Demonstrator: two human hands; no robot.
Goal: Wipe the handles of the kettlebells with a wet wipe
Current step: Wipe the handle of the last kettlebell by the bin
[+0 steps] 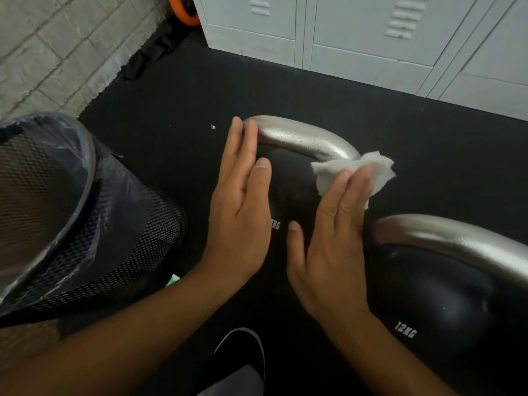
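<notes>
While the left hand [238,201] rests flat-fingered against the centre-frame kettlebell handle [303,138], the right hand [334,238] presses the wet wipe [354,172] onto its right bend with straight fingers; better to wrap it round and cover the underside.

I count two kettlebells: one kettlebell [291,178] at the centre, the second kettlebell [428,295] at 4 o'clock. One wet wipe [354,172]. Two hands: left hand [240,207], right hand [331,247]. One mesh bin [85,224] at 9 o'clock. One shoe [243,355] at 6 o'clock.
</notes>
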